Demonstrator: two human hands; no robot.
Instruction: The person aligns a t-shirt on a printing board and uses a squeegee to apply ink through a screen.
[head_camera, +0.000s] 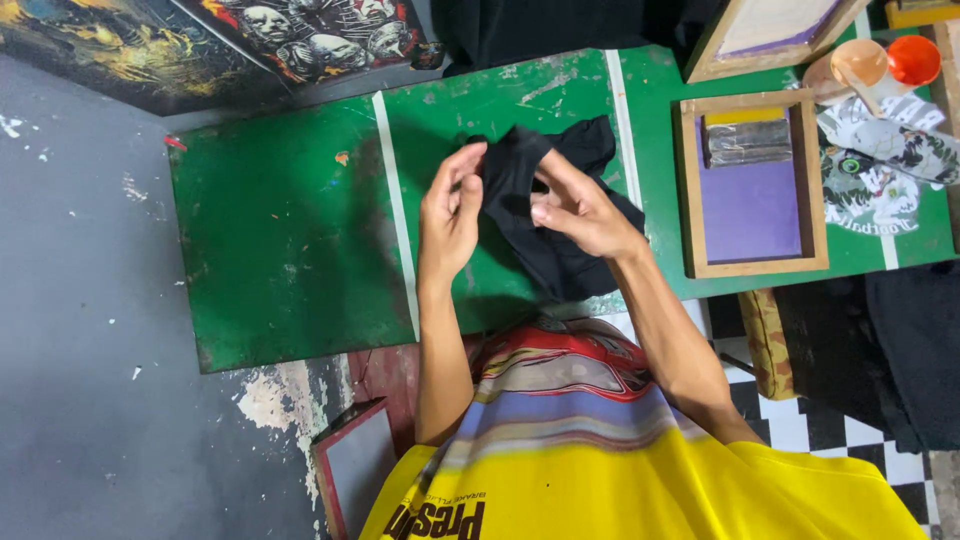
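Green and scratched, the big table (290, 250) fills the middle of the picture, with white stripes painted across it. Grey floor is on the left side.

I hold a black cloth (545, 225) over the table, in the middle of the picture. My left hand (448, 215) pinches its left edge between thumb and fingers. My right hand (580, 210) is closed on the cloth too, with the fingers tucked into a fold. Both hands are gripping it, not letting go.

I think the cloth is soft and light. It droops and bunches up where I do not hold it. It looks floppy, so it should not slip much, and I do not think it can break. I think the best place to grab it is along the edges or corners, so it opens out flat.

On the right side of the picture lies a wooden frame (752, 185) with a purple screen inside. A grey block sits near the top of it. At the upper right are an orange cup (914, 58) and a printed sheet with a cat face (880, 170). Dark posters (220, 45) lie at the upper left.
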